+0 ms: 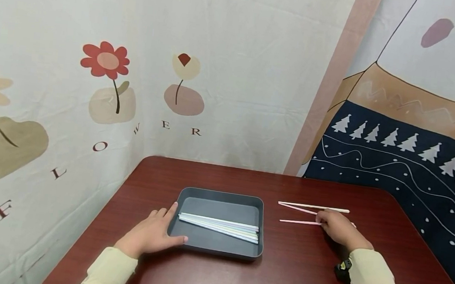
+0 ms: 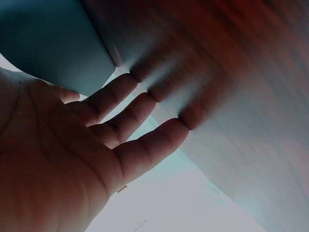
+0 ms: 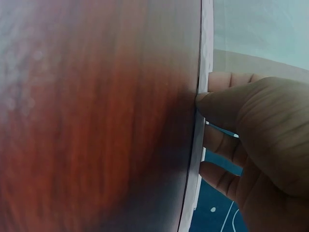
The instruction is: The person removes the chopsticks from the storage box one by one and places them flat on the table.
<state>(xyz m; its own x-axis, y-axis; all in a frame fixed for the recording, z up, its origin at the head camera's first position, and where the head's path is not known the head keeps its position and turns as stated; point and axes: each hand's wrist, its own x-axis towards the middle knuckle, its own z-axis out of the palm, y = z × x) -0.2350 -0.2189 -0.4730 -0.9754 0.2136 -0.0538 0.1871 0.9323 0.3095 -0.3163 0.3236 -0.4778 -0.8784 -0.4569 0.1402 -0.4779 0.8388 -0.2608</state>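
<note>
My right hand (image 1: 338, 228) is low over the table's right side, among pale pink chopsticks. One lies straight at the back (image 1: 307, 206), a pink one slants (image 1: 297, 207) toward the fingers, and another is in front (image 1: 299, 222). In the right wrist view, thumb and fingertips pinch a slim chopstick (image 3: 193, 150); which of the pink ones it is, I cannot tell. Left of them stands a grey tray (image 1: 221, 252) with several pastel chopsticks (image 1: 203, 222) fanned inside. My left hand (image 1: 154, 233) rests at its left side, fingers straight and spread, thumb by the front rim.
The dark red wooden table (image 1: 214, 280) has rounded back corners. Behind it hangs a pale cloth (image 1: 242, 70) printed with flowers and letters. At the right is a navy cloth (image 1: 378, 161) with white trees. A dark band (image 1: 342, 269) sits at the right wrist.
</note>
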